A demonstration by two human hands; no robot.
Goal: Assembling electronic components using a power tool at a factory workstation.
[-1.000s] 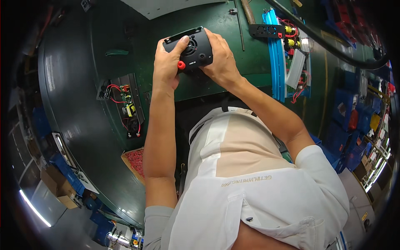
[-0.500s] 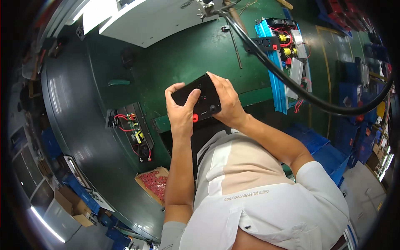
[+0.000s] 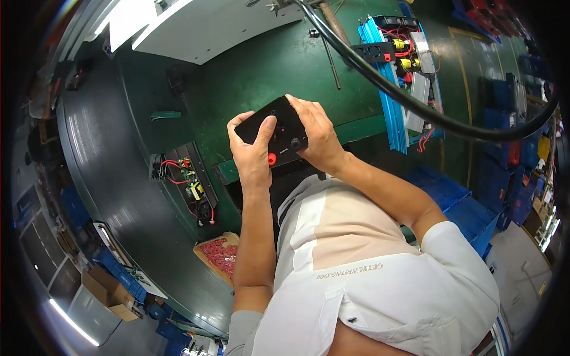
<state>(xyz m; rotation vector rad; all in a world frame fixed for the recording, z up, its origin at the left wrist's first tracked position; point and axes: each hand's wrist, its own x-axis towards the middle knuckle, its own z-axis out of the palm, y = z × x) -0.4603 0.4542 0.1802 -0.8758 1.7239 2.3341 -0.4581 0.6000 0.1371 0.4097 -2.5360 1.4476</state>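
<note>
A small black box-shaped device (image 3: 282, 123), with a red terminal and a black terminal on its face, is held between both hands in front of my body. My left hand (image 3: 250, 155) grips its left side, the thumb lying across the face. My right hand (image 3: 320, 137) is wrapped around its right side, fingers over the upper edge. The device is tilted, its upper right corner raised. What lies under the hidden fingers does not show.
An open device with a green board and red wires (image 3: 191, 181) lies on the bench at left. Below it is a tray of small red parts (image 3: 218, 256). At right stands a blue-finned inverter (image 3: 389, 89). A thick black hose (image 3: 409, 113) arches over. Blue bins (image 3: 457, 213) stand low at right.
The device and both hands sit slightly farther left and higher in the picture, along with a small shift of the whole view. My grip looks the same.
</note>
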